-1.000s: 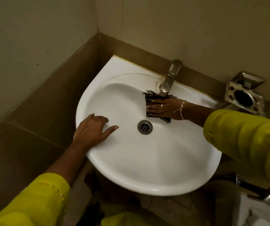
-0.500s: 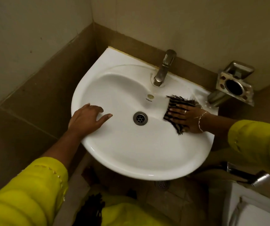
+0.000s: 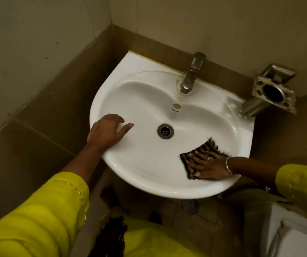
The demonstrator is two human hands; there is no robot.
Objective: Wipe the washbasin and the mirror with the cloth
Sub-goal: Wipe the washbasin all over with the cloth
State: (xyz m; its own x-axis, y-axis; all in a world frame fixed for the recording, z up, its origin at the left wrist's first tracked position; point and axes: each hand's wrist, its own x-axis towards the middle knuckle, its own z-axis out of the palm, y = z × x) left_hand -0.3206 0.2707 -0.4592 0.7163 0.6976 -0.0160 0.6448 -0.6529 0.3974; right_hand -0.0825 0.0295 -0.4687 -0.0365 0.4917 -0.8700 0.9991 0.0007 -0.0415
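The right hand (image 3: 207,166) lies flat with fingers spread, pressing the striped cloth (image 3: 199,154) against the washbasin's (image 3: 167,179) inner wall near its front right rim. The left hand (image 3: 106,131) rests open on the left rim, holding nothing. Inside the bowl are only the cloth and the drain (image 3: 165,131), below the tap (image 3: 191,73).

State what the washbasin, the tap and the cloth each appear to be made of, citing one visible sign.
Washbasin: probably glazed ceramic, white and glossy with highlights. Tap: metal, dull grey sheen, possibly brushed steel. Cloth: woven fabric, dark striped, frayed threads at its edge.
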